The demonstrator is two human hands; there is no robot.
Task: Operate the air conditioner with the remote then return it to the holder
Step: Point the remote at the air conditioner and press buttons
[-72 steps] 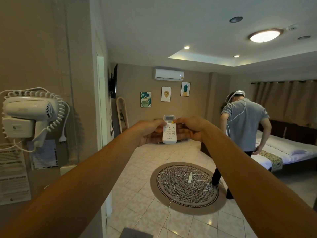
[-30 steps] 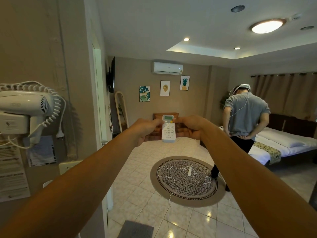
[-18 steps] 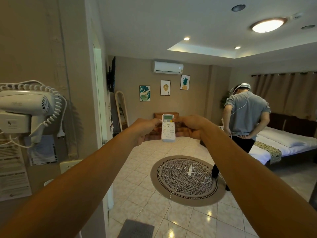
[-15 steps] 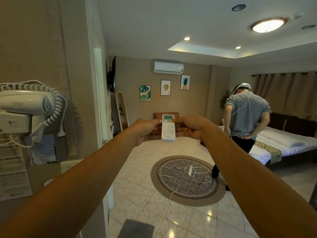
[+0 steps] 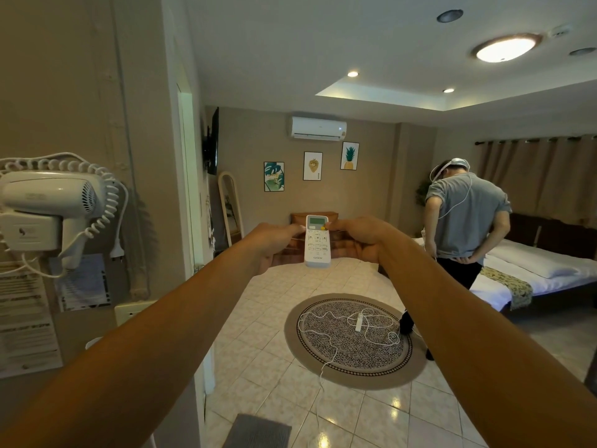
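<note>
Remote [image 5: 317, 240] in white, held upright at arm's length in the middle of the view, with its small screen at the top and its rows of buttons facing the wearer. Both arms reach straight out. The left hand [image 5: 271, 242] grips the remote's left edge, its fingers [image 5: 292, 244] curled round behind the body. The right hand [image 5: 361, 237] holds the right edge, and its thumb tip rests on the yellow button just under the screen, while the other fingers wrap behind.

High on the far wall, above and slightly right of the remote, hangs the air conditioner [image 5: 319, 127], with three framed pictures [image 5: 312, 165] below it. A white hair dryer [image 5: 55, 202] with a coiled cord sits in its wall mount at the left. On the tiled floor [image 5: 258, 350] lies a round rug [image 5: 353, 341] with a loose white cable across it. To the right another person [image 5: 465, 208] in a grey shirt stands with their back turned, beside a bed [image 5: 529, 270] with white sheets.
</note>
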